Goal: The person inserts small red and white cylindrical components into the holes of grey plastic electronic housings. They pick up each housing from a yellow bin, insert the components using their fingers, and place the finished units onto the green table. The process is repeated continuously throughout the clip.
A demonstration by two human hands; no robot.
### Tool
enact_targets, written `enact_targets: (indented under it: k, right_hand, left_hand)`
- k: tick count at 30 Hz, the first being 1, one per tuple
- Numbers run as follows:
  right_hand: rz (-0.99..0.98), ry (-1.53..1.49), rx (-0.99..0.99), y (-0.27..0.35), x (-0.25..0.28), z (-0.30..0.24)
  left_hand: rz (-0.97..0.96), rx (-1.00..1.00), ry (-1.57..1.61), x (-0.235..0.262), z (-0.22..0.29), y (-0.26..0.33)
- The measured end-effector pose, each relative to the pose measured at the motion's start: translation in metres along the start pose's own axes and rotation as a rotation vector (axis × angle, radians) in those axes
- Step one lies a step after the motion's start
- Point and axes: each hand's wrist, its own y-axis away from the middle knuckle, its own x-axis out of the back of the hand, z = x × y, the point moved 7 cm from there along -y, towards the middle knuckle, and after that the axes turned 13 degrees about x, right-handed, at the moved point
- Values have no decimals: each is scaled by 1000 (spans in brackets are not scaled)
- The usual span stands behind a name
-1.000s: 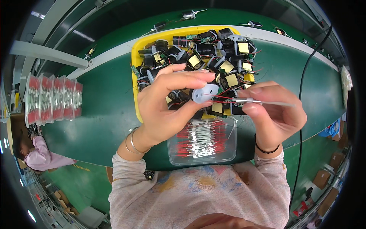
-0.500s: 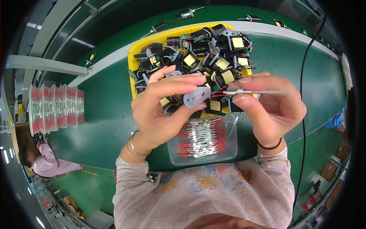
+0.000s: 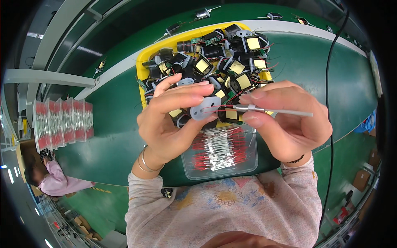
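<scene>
Between the fingertips and thumb of my left hand [image 3: 163,122] is a black part with a grey oval end cap [image 3: 205,109] that has small holes. My right hand [image 3: 297,118] pinches a thin white rod with a metal sleeve [image 3: 240,107]. Its white end points right, past my fingers. Thin red wires [image 3: 221,106] run from the sleeve to the cap's face; whether they pass into the holes is too small to tell. Below my hands, a clear plastic box [image 3: 251,163] holds many white rods with red wires [image 3: 219,149].
Just beyond my hands, a yellow tray [image 3: 142,62] is heaped with black, grey-capped parts. Clear boxes [image 3: 64,123] stand stacked at left. A black cable [image 3: 329,82] hangs down the right side. Loose parts lie on the far green belt [image 3: 235,15]. Another person [image 3: 62,180] sits at far left.
Both hands have shifted slightly left and down with what they hold. The rod now tilts a little more, its white end lower. Both grips stay closed.
</scene>
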Motion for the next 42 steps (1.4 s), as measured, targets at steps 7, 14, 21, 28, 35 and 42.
enact_targets:
  k: [7, 14, 21, 28, 35, 42]
  right_hand:
    - [-33, 38, 29, -3, -2, -6]
    - [13, 106, 159, 5, -11, -19]
    - [-63, 218, 206, 7, -14, -24]
    - [-49, 209, 208, 8, -15, -23]
    - [-108, 50, 120, 5, -20, 0]
    - [-119, -12, -18, 2, -18, 3]
  left_hand:
    - [4, 0, 9, 1, 1, 1]
    - [43, -10, -41, 4, 4, 1]
    - [69, -49, -99, 6, 6, 2]
    - [83, -78, -224, 6, 12, 4]
    - [-129, 39, -196, -1, 11, -1]
    - [-187, 260, 436, -4, -11, 2]
